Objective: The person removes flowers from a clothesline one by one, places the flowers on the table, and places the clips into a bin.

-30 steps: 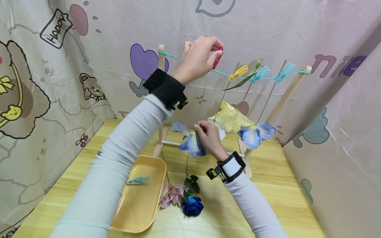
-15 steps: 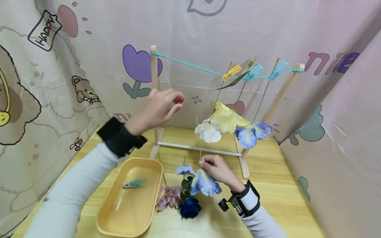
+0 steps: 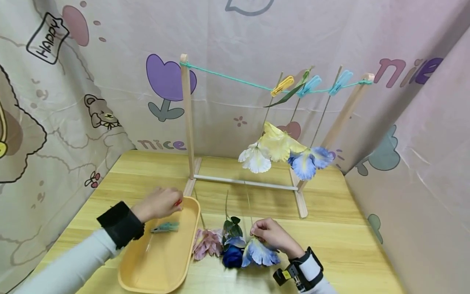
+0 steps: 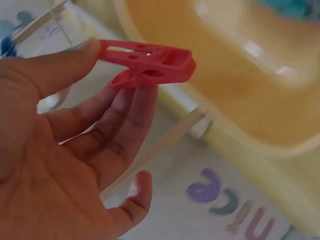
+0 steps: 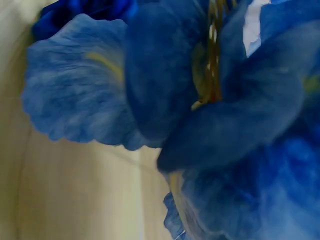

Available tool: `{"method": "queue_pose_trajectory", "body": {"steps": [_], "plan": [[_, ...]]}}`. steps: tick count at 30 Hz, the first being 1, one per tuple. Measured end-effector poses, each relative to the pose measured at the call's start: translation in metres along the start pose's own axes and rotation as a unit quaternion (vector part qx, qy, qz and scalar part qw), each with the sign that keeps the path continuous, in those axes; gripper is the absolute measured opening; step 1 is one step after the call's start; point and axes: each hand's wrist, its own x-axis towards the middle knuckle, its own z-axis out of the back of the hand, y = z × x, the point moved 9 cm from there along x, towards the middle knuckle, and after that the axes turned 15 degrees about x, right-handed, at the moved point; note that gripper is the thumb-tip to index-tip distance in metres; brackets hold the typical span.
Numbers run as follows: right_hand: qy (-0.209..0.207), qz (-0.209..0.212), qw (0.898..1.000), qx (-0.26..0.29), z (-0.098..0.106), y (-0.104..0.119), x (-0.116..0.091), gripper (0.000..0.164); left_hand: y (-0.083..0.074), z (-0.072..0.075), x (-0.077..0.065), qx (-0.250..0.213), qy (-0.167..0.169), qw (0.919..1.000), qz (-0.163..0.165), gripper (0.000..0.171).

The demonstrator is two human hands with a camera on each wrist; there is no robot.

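Note:
My left hand is over the far end of the yellow tray. Between thumb and fingers it pinches a red clothespin, seen clearly in the left wrist view. A teal clothespin lies inside the tray. With its fingertips my right hand holds a light blue artificial iris by the stem just behind the bloom, low over the table. Blue petals fill much of the right wrist view, which hides that hand. A dark blue rose and a pink flower lie between tray and iris.
Behind stands a wooden rack with a teal cord. A yellow clothespin and two light blue ones hold stems there. White, yellow and blue blooms hang head down. A printed curtain encloses the table.
My left hand has come down and left from the cord to the tray with the red clothespin. My right hand has lowered the iris from the rack toward the table beside the rose.

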Motion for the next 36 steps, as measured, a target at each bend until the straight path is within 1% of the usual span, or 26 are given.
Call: {"method": "queue_pose_trajectory", "body": {"steps": [3,5,8,10,13,17,23,28,30,36], "plan": [[-0.001,-0.008,1.000,0.014,0.000,-0.011,0.003,0.027,-0.005,-0.018,-0.010,-0.014,0.024,0.9996,-0.010,0.026],[-0.003,-0.010,1.000,0.019,-0.001,-0.017,0.006,0.026,-0.009,-0.027,-0.015,-0.010,0.023,0.9995,-0.018,0.029],[-0.006,-0.016,0.999,0.031,-0.002,-0.026,0.011,0.026,-0.014,-0.039,-0.020,-0.002,0.031,0.9993,-0.023,0.030],[-0.010,-0.021,0.999,0.036,-0.002,-0.032,0.013,0.026,-0.016,-0.046,-0.023,0.005,0.041,0.9989,-0.021,0.029],[-0.021,-0.028,0.999,0.035,-0.001,-0.041,0.017,0.025,-0.019,-0.056,-0.027,0.004,0.063,0.9979,-0.014,0.030],[-0.039,-0.026,0.999,0.011,0.000,-0.047,0.023,0.024,-0.021,-0.065,-0.030,0.002,0.078,0.9969,-0.007,0.032],[-0.054,-0.009,0.998,-0.036,-0.003,-0.046,0.029,0.028,-0.027,-0.078,-0.034,-0.006,0.108,0.9941,-0.009,0.033],[-0.070,-0.006,0.996,-0.060,-0.002,-0.044,0.030,0.025,-0.031,-0.081,-0.033,0.007,0.109,0.9939,-0.012,0.033],[-0.076,0.000,0.994,-0.076,-0.002,-0.042,0.030,0.023,-0.032,-0.081,-0.033,0.010,0.115,0.9933,-0.010,0.034],[-0.094,0.011,0.989,-0.112,0.001,-0.037,0.030,0.013,-0.032,-0.084,-0.032,-0.004,0.126,0.9921,-0.003,0.033]]}}
